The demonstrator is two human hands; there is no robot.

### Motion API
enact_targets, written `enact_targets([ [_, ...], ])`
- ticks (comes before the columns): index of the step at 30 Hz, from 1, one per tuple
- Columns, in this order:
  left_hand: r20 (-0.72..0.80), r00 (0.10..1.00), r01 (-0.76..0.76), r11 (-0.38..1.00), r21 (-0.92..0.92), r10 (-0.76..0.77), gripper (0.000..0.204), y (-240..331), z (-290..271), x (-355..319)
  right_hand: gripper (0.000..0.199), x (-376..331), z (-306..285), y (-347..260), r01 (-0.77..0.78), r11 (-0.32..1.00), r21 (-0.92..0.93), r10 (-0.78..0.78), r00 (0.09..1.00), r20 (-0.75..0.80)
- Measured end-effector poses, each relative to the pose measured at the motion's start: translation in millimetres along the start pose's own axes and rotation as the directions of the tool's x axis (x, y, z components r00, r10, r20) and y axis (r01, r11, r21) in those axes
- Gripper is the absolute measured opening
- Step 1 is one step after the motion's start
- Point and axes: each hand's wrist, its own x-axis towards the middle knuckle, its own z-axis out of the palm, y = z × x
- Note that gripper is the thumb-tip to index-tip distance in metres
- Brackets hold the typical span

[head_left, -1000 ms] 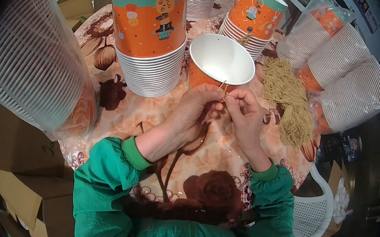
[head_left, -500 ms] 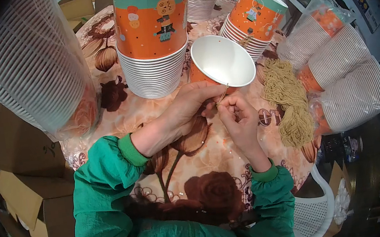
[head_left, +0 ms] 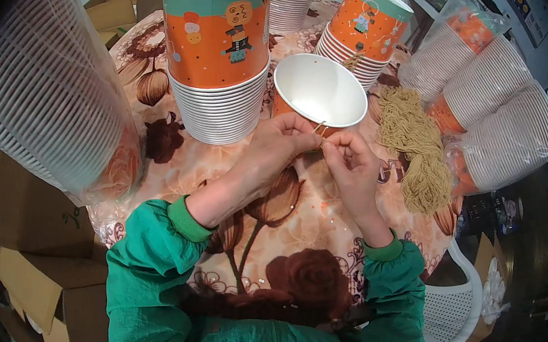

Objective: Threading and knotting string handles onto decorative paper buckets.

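Pinching a tan string (head_left: 318, 127) between left hand (head_left: 271, 154) and right hand (head_left: 352, 165)

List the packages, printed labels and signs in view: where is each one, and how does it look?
Printed cup stack: table centre, orange and teal, cartoon figures.
Tilted printed stack: right of it, same colours.
Plastic-wrapped cup sleeves: right edge, lying sideways.
Wrapped white stack: left.
Cardboard boxes: floor, left, brown.
Wall sign: upper right, pale.

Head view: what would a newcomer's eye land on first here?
Probably the tall orange cup stack at top centre of the flowered table. Just below it, the left hand and right hand pinch a thin string at the rim of a tilted white-lined cup. A heap of tan strings lies to the right.
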Motion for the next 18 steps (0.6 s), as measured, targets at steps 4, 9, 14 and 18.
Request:
enact_targets([
  [4,-0.023,0.972,-0.213,0.918,0.335,0.234,0.006,-7.3,-3.3,-0.2,0.003,4.6,6.6,-4.8,-0.008,0.999,-0.036,0.006,0.999,-0.048],
  [9,-0.032,0.895,-0.363,0.767,0.528,0.445,0.011,-5.3,5.5,-5.2,0.003,11.7,14.8,-7.0,0.114,0.976,-0.183,-0.128,0.99,-0.063],
  [14,0.073,0.791,-0.439,0.481,0.759,0.607,0.013,-1.1,4.1,-6.4,0.004,15.3,19.2,-11.6,0.196,0.938,-0.286,-0.23,0.969,-0.09],
  [18,0.162,0.724,-0.454,0.286,0.844,0.671,0.012,-2.6,-0.5,-6.7,0.005,18.1,18.6,-19.2,0.252,0.879,-0.406,-0.299,0.953,-0.056],
])
